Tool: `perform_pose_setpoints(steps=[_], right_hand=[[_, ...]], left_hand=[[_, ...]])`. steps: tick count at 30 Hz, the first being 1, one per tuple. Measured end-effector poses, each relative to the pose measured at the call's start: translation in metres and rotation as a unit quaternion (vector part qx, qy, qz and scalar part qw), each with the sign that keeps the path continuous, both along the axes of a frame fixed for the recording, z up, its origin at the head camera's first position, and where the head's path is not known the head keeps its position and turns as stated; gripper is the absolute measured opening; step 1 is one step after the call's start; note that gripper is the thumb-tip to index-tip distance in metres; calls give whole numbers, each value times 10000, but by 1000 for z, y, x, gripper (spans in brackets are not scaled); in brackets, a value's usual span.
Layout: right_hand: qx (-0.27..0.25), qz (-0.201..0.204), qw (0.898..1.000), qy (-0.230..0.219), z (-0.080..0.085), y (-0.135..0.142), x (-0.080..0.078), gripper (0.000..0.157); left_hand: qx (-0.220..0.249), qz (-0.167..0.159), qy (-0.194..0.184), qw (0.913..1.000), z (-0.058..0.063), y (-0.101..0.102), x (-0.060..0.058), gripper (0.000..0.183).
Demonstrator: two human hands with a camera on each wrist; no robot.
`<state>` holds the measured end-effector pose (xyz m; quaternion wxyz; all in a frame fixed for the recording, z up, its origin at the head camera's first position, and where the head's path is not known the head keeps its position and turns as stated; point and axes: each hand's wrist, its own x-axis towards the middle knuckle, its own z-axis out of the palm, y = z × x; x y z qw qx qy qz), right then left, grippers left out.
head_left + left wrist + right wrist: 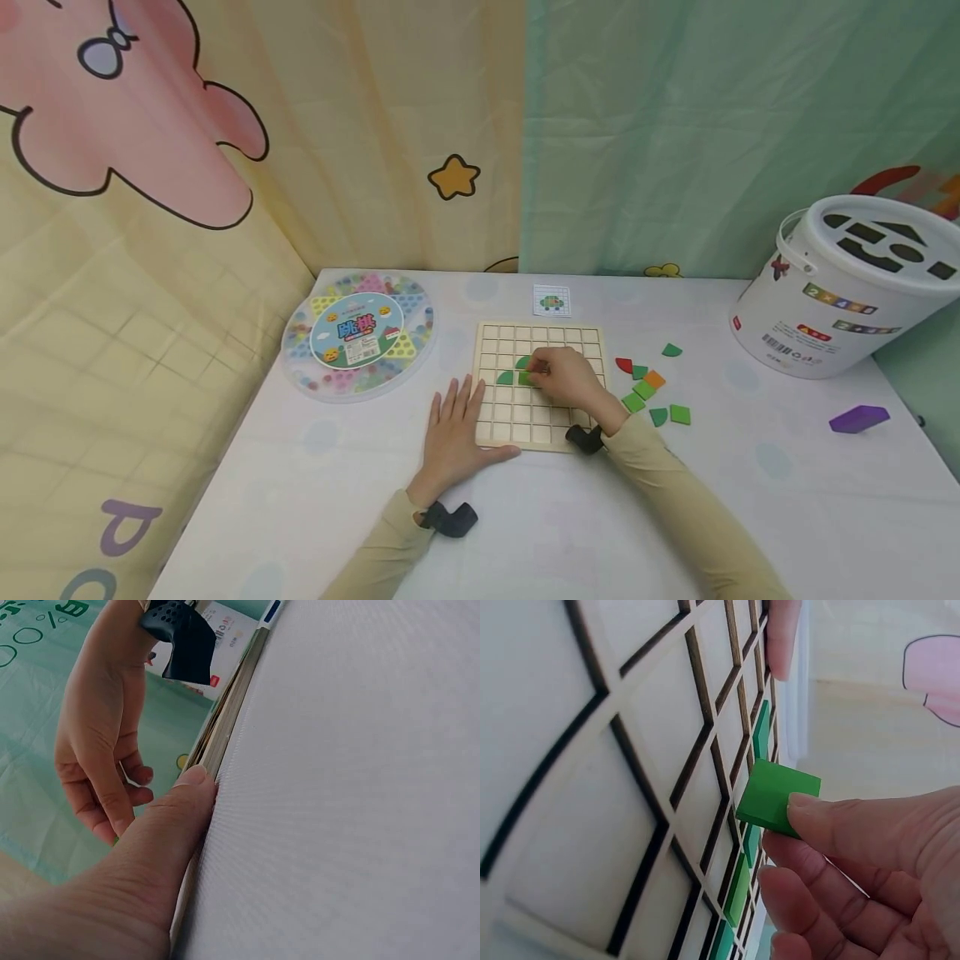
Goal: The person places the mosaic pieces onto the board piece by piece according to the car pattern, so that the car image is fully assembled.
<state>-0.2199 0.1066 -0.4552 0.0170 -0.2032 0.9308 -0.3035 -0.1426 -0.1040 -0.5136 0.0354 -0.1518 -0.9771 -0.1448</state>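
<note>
With my right hand [567, 379] I pinched a green square [776, 796] between thumb and fingers, the grip narrow on one end of it, and held it tilted over the gridded wooden board [521, 414]. My left hand [453, 435] lay spread wide, fingers straight and holding nothing, at the board's near left corner, its thumb against the near edge.

Green pieces lay in the grid by the square, among them two dark green quarter rounds [506, 377]; my fingers hid part of that patch, so from above I could not fairly say how many there were.

To the right of the board, loose on the white table [525, 533], were a red piece [624, 365], an orange square [655, 379] and several green pieces [680, 415]. A small picture card [552, 301] lay just beyond the far edge. Well to the left was a round game box [358, 332]; far to the right stood a white bucket [817, 333], with a purple block [859, 419] in front of it.
</note>
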Motion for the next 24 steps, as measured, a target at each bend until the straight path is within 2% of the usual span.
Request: perform_pose_setpoints(steps=[13,24], right_hand=[[41,-191,9993,-324,-3,-6,-6,5],[291,-424,9986,-123,-6,-12,-9,9]], left_hand=[[-16,-10,29,10000,-2,0,-1,115],[-1,-15,21,10000,-2,-1,0,115]])
